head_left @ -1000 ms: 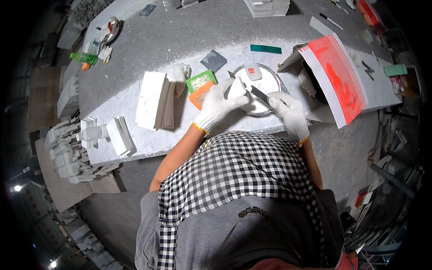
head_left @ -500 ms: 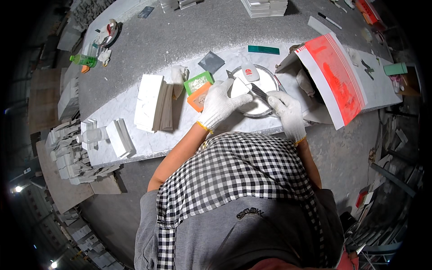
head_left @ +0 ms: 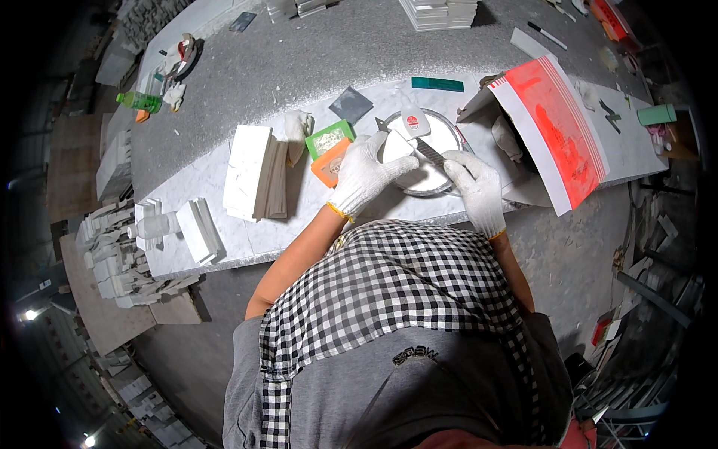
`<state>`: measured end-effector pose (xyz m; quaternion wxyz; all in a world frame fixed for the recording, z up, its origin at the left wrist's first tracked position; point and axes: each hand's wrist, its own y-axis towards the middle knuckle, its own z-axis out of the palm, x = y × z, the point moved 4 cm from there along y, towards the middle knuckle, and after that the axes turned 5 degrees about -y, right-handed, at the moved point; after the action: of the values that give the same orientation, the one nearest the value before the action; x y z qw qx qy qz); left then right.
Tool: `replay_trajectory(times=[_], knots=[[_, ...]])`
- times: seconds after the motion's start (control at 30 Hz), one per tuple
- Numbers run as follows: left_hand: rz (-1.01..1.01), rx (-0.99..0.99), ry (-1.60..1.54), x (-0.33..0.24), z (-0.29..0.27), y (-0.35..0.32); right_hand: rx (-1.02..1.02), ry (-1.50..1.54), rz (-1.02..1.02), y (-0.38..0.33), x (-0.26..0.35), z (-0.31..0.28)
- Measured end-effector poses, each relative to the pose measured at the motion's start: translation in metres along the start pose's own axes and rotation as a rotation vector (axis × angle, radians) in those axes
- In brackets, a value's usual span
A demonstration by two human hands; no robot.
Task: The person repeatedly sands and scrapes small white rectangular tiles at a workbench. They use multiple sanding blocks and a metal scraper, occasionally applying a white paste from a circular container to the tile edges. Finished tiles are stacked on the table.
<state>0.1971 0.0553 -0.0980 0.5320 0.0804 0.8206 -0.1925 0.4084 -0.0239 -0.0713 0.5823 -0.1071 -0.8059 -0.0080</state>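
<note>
A round metal dish [head_left: 449,142] holding white paste sits on the marble slab, a dark scraper [head_left: 426,150] slanting across it

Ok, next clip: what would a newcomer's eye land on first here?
Probably the big red and white bag lying open at the right end of the marble slab. Next come the two white-gloved hands meeting over a round metal dish at centre: the left hand holds a small white piece, the right hand a thin dark tool. Left of them lie white stone blocks.

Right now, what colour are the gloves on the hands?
White gloves on the left hand and right hand, head view.
</note>
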Motion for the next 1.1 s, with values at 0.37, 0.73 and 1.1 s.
replay_trajectory(times=[0.37,0.73,1.1], knots=[[0.019,0.023,0.001,0.003,0.000,0.003,-0.023,-0.025,0.014,0.000,0.008,-0.001],[0.058,0.003,-0.036,-0.001,-0.001,0.000,0.065,0.127,0.159,0.002,-0.009,-0.006],[0.038,0.025,-0.126,0.005,-0.002,0.002,0.143,0.200,0.095,0.004,-0.021,0.013]])
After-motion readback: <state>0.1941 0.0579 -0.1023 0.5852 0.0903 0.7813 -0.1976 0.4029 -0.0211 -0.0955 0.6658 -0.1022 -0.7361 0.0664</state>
